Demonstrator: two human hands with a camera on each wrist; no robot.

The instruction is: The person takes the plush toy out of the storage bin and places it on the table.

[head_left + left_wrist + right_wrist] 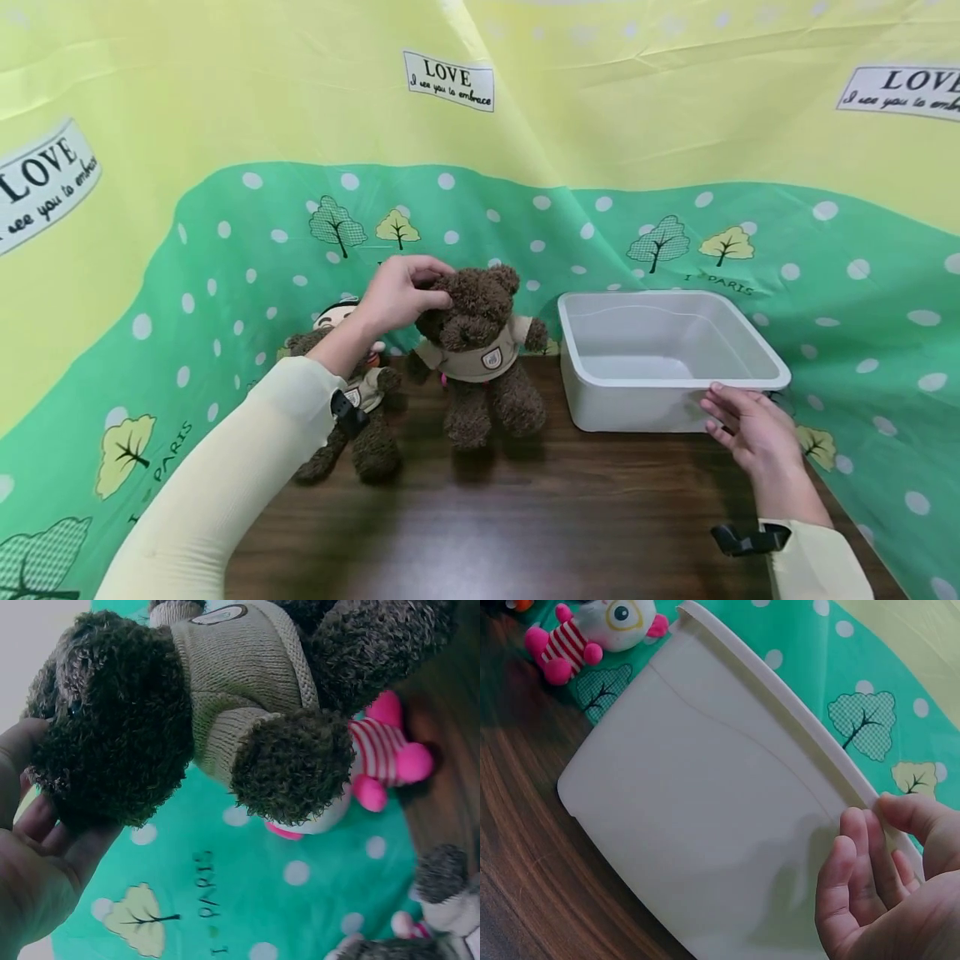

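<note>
My left hand (401, 292) grips a dark brown teddy bear (480, 364) by the side of its head. The bear hangs upright in a beige knitted shirt with a badge, its feet over a shadow on the table. In the left wrist view, the thumb and fingers reach round the furry head (112, 727). My right hand (757, 429) holds the front rim of a light grey plastic bin (630, 408) near its right corner. Its thumb lies on the rim (780, 694), with the fingers against the wall below. No toy shows inside the bin.
A second brown bear (377, 450) sits at the left, with a black-haired doll (337, 313) behind it. A pink-and-white toy in a striped shirt (564, 651) is behind the held bear. Patterned cloth (525, 225) encloses the dark wooden table (480, 517).
</note>
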